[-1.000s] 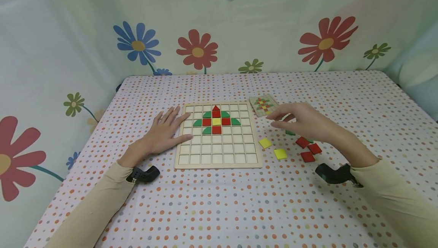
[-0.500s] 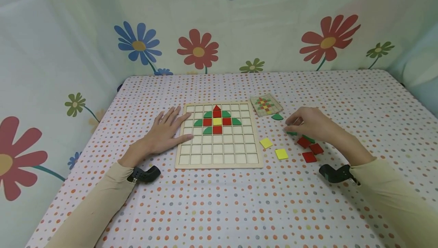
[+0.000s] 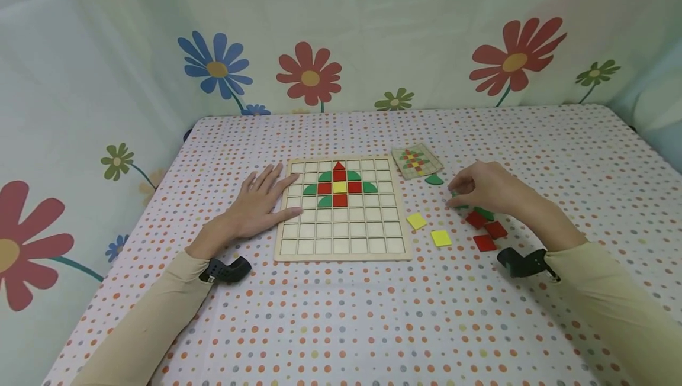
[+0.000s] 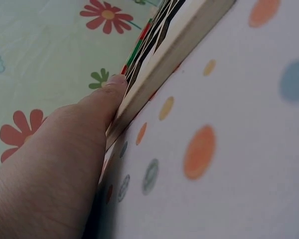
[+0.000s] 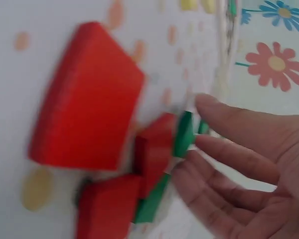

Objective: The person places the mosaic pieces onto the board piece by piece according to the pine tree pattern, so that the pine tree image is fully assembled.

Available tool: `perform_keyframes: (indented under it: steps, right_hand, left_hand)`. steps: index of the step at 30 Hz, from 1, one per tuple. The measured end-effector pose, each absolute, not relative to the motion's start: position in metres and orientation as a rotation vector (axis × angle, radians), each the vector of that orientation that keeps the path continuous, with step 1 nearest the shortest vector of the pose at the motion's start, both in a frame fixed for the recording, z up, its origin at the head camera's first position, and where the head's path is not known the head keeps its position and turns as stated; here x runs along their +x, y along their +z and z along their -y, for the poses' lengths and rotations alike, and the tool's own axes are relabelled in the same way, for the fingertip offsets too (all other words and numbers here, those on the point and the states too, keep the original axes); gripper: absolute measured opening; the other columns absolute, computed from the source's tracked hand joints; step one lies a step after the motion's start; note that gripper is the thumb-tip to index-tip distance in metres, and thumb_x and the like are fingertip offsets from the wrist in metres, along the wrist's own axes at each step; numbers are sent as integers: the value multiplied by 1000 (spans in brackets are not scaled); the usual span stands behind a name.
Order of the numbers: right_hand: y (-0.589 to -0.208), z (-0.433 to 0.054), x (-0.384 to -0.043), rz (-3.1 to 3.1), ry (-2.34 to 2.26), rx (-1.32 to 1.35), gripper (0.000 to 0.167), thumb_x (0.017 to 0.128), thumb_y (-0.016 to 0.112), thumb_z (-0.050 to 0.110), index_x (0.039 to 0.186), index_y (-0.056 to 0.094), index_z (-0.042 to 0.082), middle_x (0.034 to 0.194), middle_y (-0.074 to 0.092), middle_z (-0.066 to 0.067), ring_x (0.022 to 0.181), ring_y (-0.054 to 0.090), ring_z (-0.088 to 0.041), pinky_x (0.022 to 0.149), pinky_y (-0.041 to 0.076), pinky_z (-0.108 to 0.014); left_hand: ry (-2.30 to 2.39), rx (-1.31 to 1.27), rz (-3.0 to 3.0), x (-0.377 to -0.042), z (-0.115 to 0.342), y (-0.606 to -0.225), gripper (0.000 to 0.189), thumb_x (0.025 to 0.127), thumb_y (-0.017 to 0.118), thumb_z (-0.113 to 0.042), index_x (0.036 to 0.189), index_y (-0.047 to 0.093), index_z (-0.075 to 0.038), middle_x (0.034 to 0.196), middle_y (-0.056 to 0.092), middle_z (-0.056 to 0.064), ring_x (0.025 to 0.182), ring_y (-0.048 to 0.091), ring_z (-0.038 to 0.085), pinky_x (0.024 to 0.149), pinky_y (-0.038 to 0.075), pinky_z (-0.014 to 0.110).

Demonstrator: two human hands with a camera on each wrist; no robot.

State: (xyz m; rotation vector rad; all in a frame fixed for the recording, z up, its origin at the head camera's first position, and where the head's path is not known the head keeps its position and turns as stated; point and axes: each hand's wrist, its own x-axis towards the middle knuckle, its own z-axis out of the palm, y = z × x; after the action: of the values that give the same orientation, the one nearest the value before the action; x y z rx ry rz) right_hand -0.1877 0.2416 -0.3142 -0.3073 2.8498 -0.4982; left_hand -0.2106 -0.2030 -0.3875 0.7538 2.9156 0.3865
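1. All fingers spread on the left hand (image 3: 253, 205), thumb over left edge of the gridded board (image 3: 341, 257).
2. Right hand (image 3: 487, 187), fingers narrowed at a green piece (image 5: 185, 134); cannot tell whether pinched.
3. Right of the board: two yellow squares (image 3: 441, 238), three red squares (image 3: 484, 243), pattern card (image 3: 418, 161).

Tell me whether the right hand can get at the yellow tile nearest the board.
Probably yes: the yellow tile lies uncovered beside the board, and only tablecloth separates it from the right hand, which is close to a green piece.
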Motion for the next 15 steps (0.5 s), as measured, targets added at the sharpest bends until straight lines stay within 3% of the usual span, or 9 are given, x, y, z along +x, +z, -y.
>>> perform_keyframes:
  steps: [8, 15]
  right_hand:
    - [-314, -251, -192, -2835, -524, -234, 24, 88, 85, 11, 102, 76, -7, 84, 74, -8, 79, 63, -25, 71, 54, -42]
    - [-313, -254, -199, -2798, -554, -177, 28, 86, 88, 13, 102, 76, -6, 83, 71, -9, 79, 60, -25, 71, 50, -38]
  left_hand:
    - [382, 757, -2915, -212, 204, -389, 85, 102, 53, -62, 169, 20, -21, 176, 0, 15, 162, -3, 35, 125, -2, 63]
    - [369, 754, -2915, -211, 203, -388, 85, 102, 53, -61, 169, 20, -20, 176, 1, 15, 162, -2, 36, 125, -1, 63]
